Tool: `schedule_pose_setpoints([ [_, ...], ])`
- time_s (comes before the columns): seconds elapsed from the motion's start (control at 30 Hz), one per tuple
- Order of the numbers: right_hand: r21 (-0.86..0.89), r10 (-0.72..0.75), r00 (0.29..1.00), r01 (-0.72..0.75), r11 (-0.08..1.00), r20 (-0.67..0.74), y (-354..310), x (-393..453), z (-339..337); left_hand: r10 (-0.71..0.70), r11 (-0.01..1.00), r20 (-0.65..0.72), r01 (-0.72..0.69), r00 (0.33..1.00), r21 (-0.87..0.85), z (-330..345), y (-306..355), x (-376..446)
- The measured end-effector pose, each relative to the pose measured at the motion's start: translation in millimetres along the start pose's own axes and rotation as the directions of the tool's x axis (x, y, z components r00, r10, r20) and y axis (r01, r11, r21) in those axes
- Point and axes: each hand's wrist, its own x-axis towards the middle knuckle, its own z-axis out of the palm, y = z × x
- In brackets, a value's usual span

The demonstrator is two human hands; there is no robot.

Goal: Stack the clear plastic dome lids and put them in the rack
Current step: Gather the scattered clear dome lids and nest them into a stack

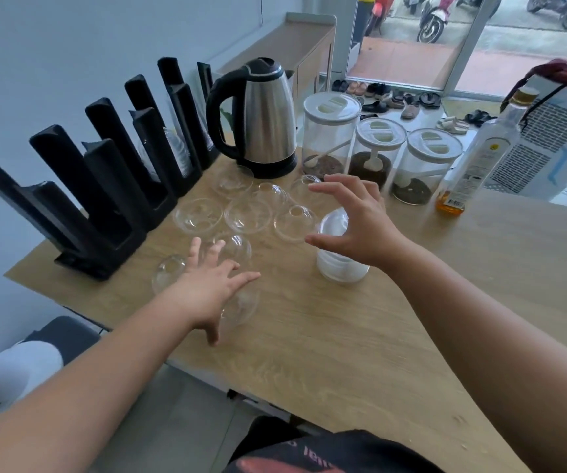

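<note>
Loosely scattered dome lids [248, 215] lie under both open hands [207, 285].

A single head-worn camera looks forward and down, close over the wooden table [343, 336].

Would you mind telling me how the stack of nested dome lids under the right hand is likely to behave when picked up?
The stack of dome lids is thin clear plastic, so probably very light. It stands tall on a narrow base, so a sideways nudge from the right hand could tip it. The nested lids look loose and may slide apart if gripped only near the top.
</note>
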Motion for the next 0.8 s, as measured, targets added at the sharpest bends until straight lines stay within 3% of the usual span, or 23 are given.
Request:
schedule_pose_setpoints([
  [0.1,0.003,-0.052,0.999,0.052,0.999,-0.002,-13.6,6.5,11.8,0.019,0.999,-0.073,-0.021,0.997,-0.039,10.6,-4.4,-2.1],
  [0.2,0.056,-0.077,0.997,0.076,0.996,0.026,-21.2,13.9,27.9,0.011,0.947,-0.170,-0.065,0.985,-0.315,18.8,-16.1,-7.4],
  [0.3,0.087,-0.060,0.992,0.050,0.995,0.113,-26.0,23.2,48.4,-0.092,0.675,-0.214,-0.097,0.972,-0.731,20.0,-37.4,-20.1],
  [0.4,0.053,-0.018,0.973,0.007,0.999,0.228,-29.9,32.2,74.7,-0.242,0.462,-0.269,-0.134,0.932,-0.877,23.6,-56.3,-31.6],
  [0.53,-0.033,0.034,0.919,-0.023,0.999,0.394,-40.9,38.9,115.4,-0.330,0.144,-0.289,-0.255,0.899,-0.956,32.8,-67.7,-37.6],
  [0.67,-0.176,0.059,0.910,0.016,0.984,0.410,-56.4,46.8,145.6,-0.376,-0.049,-0.325,-0.369,0.868,-0.928,42.9,-73.5,-34.6],
  [0.8,-0.312,0.073,0.947,0.030,0.950,0.313,-65.4,45.8,156.9,-0.433,-0.150,-0.322,-0.419,0.842,-0.896,50.8,-85.3,-28.2],
])
